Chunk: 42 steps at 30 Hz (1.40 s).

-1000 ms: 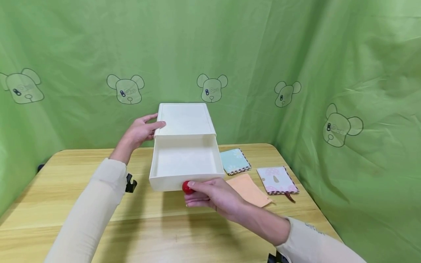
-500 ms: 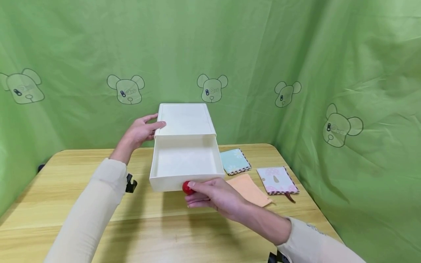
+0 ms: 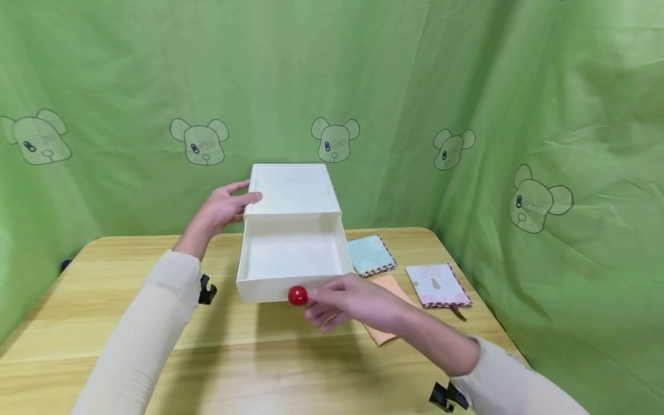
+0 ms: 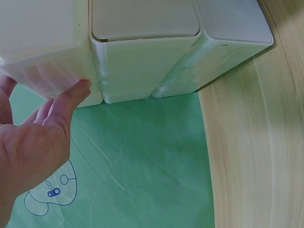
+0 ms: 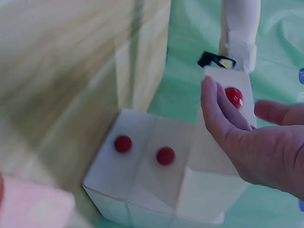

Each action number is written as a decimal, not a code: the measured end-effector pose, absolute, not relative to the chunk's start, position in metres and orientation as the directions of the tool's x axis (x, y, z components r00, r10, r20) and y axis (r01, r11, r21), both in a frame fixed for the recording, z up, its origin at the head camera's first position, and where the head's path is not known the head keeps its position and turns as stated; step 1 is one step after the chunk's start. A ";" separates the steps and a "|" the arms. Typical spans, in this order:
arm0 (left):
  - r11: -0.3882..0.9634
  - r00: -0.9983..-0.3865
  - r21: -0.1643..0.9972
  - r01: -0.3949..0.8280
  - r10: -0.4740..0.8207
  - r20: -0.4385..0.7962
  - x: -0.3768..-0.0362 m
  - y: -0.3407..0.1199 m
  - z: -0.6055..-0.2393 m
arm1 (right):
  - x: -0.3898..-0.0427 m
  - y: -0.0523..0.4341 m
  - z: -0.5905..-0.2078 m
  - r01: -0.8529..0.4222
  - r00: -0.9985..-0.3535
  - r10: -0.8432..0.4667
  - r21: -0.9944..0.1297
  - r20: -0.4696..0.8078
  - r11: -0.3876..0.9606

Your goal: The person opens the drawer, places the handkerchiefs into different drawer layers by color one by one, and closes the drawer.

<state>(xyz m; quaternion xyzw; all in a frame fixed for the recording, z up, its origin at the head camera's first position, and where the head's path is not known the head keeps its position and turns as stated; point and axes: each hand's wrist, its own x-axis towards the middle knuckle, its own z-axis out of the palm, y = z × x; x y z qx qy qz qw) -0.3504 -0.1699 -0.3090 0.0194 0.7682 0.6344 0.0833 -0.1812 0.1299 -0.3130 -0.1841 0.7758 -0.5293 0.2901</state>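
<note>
Right hand (image 3: 358,302) hovers just beside the red knob (image 3: 298,295), fingers relaxed, grasping nothing. I read the drawer (image 3: 293,256) as pulled out of its case (image 3: 290,187) toward me, empty inside. Left hand (image 3: 224,207) presses flat against the case's left side, fingers straight, apparently bracing it on the desk (image 3: 104,300). Three cloth pieces (image 3: 370,253) lie right of the drawer.

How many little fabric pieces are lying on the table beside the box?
3. A blue flowered fabric piece lies right of the open drawer, a pink mushroom-print one farther right, and a plain orange one in front, partly hidden by the right hand.
</note>
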 end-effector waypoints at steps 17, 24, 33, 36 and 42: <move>0.178 -0.986 0.981 -0.083 0.132 -0.107 -0.353 -0.170 -0.309 | -0.196 0.160 -0.259 -0.100 -0.809 -0.570 -0.923 -0.141 0.371; 0.177 -0.986 0.980 -0.087 0.126 -0.110 -0.353 -0.171 -0.309 | -0.214 0.178 -0.252 -0.108 -0.886 -0.460 -0.936 -0.063 0.335; 0.184 -0.985 0.979 -0.087 0.131 -0.112 -0.352 -0.170 -0.309 | -0.240 0.208 -0.262 -0.064 -0.928 -0.372 -0.968 -0.032 0.243; 0.187 -0.985 0.979 -0.084 0.132 -0.110 -0.352 -0.170 -0.310 | -0.250 0.218 -0.270 -0.035 -0.935 -0.353 -0.975 -0.045 0.219; 0.189 -0.986 0.979 -0.079 0.127 -0.104 -0.352 -0.169 -0.310 | -0.268 0.240 -0.294 0.013 -0.943 -0.321 -0.974 -0.087 0.225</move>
